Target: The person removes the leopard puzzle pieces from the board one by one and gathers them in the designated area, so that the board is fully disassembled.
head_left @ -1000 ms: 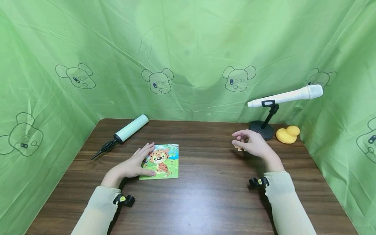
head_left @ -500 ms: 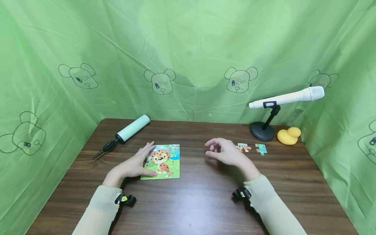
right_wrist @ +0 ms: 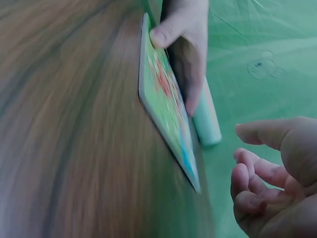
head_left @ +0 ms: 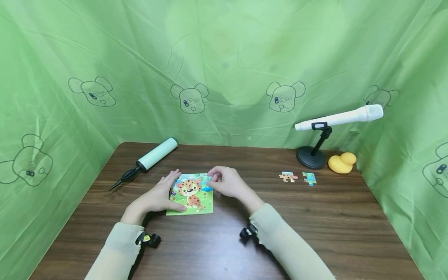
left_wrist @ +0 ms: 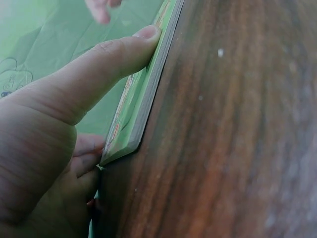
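A square jigsaw puzzle (head_left: 194,194) with a cartoon leopard lies flat on the table, left of the middle. My left hand (head_left: 155,200) rests on its left side, the straight thumb pressing its face near the front edge, as the left wrist view (left_wrist: 141,42) confirms. At the puzzle's back right corner, my right hand (head_left: 227,182) hovers with loosely bent fingers. In the right wrist view, that hand (right_wrist: 277,173) has its thumb and fingers apart, holding nothing visible. Two loose jigsaw pieces lie to the right: a spotted one (head_left: 288,177) and a blue-green one (head_left: 309,178).
A pale green hand pump (head_left: 157,153) with a black nozzle lies back left. Back right stand a white microphone (head_left: 339,118) on a black stand (head_left: 310,157) and a yellow rubber duck (head_left: 342,162). A green curtain (head_left: 224,70) surrounds the brown table (head_left: 280,233).
My right hand has moved left from the loose pieces to the puzzle's back right corner, uncovering both pieces. The left hand and the puzzle have stayed in place.
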Tool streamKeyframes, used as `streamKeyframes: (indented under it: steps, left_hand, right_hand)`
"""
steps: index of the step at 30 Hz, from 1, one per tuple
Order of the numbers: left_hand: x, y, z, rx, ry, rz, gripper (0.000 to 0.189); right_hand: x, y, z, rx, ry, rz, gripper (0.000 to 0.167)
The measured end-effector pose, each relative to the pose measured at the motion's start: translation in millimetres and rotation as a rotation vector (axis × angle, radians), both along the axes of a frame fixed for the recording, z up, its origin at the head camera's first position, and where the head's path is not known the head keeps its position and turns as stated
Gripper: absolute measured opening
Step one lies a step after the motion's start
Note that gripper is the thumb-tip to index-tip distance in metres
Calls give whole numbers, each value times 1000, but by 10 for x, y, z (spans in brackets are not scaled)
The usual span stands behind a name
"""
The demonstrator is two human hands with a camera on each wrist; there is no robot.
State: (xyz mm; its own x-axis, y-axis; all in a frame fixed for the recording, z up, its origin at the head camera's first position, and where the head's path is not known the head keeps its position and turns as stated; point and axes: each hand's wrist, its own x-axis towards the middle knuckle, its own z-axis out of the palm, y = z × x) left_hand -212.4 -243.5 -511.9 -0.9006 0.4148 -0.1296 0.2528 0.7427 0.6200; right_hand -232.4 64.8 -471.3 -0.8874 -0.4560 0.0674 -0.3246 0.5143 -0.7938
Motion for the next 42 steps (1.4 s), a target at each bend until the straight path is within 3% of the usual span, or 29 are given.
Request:
streamKeyframes:
  steps: [7, 14, 19, 28, 35, 42]
  left_hand:
    - [-5, -11, -4, 27, 1, -17, 138]
    - [-11, -8, -21, 48, 9, -38, 135]
    - [-8, -5, -15, 55, 13, -44, 135]
    - [3, 0, 8, 50, 9, -45, 135]
    - [-12, -16, -21, 39, 7, -45, 136]
    - [-28, -25, -41, 40, 11, -51, 136]
  right_hand:
    - [-62, -541, -128, -4, -13, -24, 28]
    - [-81, -791, -204, 10, -70, -37, 31]
    - [-113, -833, -276, 36, -109, -60, 38]
    - [-159, -824, -381, -17, -162, -89, 41]
    - [-133, -807, -377, -132, -264, -73, 45]
    - [-139, -801, -384, -187, -290, -68, 48]
